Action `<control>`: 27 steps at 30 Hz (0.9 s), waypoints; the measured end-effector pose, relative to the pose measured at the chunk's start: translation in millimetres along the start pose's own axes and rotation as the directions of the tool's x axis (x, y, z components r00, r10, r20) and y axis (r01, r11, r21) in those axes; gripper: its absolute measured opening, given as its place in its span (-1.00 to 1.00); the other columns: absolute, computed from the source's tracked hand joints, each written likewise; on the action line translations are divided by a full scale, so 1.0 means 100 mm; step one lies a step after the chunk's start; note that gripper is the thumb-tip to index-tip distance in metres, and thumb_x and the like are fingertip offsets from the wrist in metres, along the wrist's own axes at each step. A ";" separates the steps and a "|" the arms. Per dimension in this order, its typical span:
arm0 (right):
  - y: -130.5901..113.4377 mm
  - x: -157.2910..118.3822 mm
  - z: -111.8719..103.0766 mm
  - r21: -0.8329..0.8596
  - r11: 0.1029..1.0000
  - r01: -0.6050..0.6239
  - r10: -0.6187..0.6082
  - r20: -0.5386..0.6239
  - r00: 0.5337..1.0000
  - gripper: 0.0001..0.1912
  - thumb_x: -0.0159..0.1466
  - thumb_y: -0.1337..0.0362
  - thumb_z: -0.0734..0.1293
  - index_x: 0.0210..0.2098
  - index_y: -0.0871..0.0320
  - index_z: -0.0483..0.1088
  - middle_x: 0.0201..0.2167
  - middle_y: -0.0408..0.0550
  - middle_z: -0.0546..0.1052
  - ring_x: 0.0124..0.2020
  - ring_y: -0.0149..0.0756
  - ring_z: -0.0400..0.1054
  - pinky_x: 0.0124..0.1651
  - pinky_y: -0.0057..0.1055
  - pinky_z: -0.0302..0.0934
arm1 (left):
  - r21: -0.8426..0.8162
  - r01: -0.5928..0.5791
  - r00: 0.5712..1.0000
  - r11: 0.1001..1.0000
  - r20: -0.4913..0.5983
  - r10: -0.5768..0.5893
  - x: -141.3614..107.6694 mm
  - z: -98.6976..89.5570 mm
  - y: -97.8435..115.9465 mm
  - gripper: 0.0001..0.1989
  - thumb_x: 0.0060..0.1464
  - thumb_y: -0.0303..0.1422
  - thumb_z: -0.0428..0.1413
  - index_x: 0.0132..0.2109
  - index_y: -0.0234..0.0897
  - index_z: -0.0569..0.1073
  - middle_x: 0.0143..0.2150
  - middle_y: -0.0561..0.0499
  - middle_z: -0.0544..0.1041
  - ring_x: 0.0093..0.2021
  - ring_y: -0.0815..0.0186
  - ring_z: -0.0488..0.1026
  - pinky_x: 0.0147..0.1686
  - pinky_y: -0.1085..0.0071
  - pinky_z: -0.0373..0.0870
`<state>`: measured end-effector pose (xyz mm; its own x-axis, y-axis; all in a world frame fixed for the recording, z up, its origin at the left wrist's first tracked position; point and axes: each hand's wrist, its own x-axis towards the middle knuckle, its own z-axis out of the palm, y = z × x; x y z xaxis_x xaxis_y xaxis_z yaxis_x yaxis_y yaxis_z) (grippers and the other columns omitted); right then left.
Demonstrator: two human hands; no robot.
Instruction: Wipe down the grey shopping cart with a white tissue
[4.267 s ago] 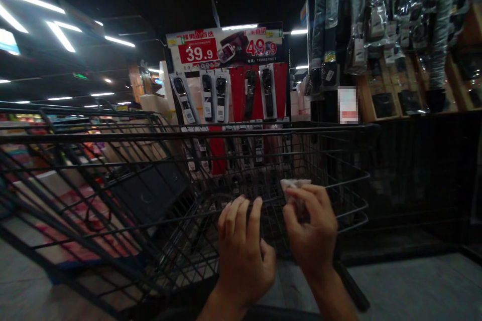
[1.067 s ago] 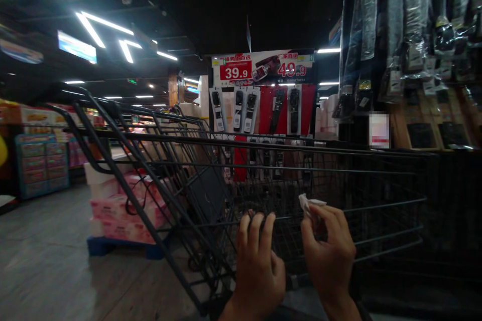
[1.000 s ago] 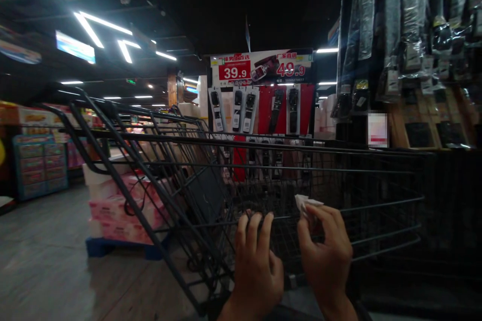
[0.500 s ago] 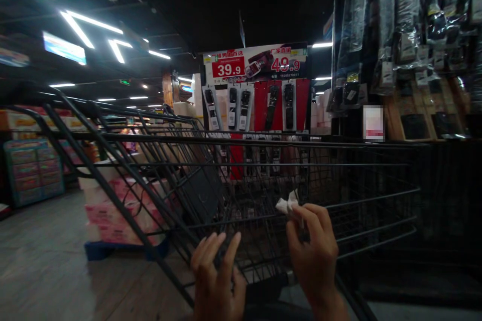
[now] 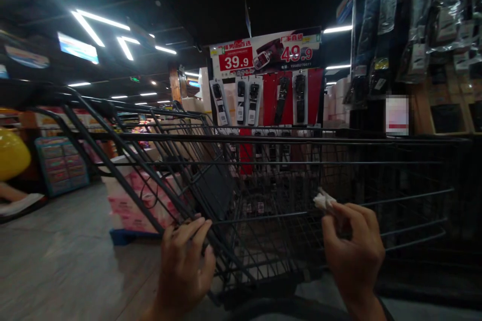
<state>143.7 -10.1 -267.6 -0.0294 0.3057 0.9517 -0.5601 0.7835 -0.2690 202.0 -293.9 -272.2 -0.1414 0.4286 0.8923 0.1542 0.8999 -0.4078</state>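
Note:
A black wire shopping cart (image 5: 226,139) stands side-on before me. My left hand (image 5: 186,258) is at its lower left side, fingers curled over a slanted metal bar and thumb on the near side. My right hand (image 5: 356,243), in front of the cart's side wires, pinches a crumpled white tissue (image 5: 324,201) between thumb and fingertips. The tissue sticks out to the left of the fingers, close to the wires. Part of it is hidden inside the grip.
Behind the cart, packaged belts (image 5: 300,98) hang under a price sign (image 5: 269,55). More wrapped belts (image 5: 414,25) hang at right. Pink packs (image 5: 141,195) sit on a blue pallet (image 5: 120,237) at left. A person's arm (image 5: 13,193) and a yellow round object (image 5: 14,154) show at the left edge.
My left hand has moved left and its spread fingers have closed over a cart bar. My right hand, still pinching the tissue, has moved right. The view has shifted, showing more on the left.

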 end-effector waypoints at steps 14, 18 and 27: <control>-1.15 -0.21 0.46 0.200 0.973 -0.113 0.101 0.072 0.992 -0.88 0.21 0.45 0.24 -0.28 0.14 0.32 -0.37 -0.10 0.38 -0.36 -0.36 0.34 -0.39 -0.46 0.28 | -0.128 0.094 0.995 0.987 -0.009 -0.096 -0.12 0.05 0.00 -0.66 0.04 -0.60 0.02 0.00 -0.39 0.41 -0.12 -0.13 0.43 -0.07 0.22 0.37 0.10 0.16 0.22; -1.56 -0.45 0.61 0.261 0.962 -0.078 0.035 0.167 0.985 -0.86 0.23 0.46 0.22 -0.25 0.14 0.33 -0.34 -0.08 0.40 -0.37 -0.37 0.38 -0.39 -0.49 0.31 | -0.218 0.109 0.987 0.970 -0.094 -0.132 -0.20 0.08 -0.05 -0.68 0.08 -0.57 0.01 0.00 -0.37 0.40 -0.11 -0.13 0.39 -0.02 0.22 0.39 0.08 0.18 0.31; -1.72 -0.88 0.66 0.281 0.959 -0.044 -0.070 0.385 0.920 -0.81 0.20 0.49 0.17 -0.24 0.13 0.30 -0.39 -0.09 0.41 -0.45 -0.38 0.37 -0.44 -0.49 0.30 | -0.365 0.208 0.964 0.907 -0.083 -0.254 -0.26 0.02 -0.23 -0.55 0.12 -0.57 -0.05 0.17 -0.34 0.24 -0.05 -0.16 0.44 0.05 0.21 0.40 0.08 0.14 0.38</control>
<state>188.0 -207.2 -295.6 -0.3065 0.0180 0.9517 -0.7680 0.5860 -0.2584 200.3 -325.5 -286.9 -0.0945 0.1777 0.9795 0.4678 0.8765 -0.1139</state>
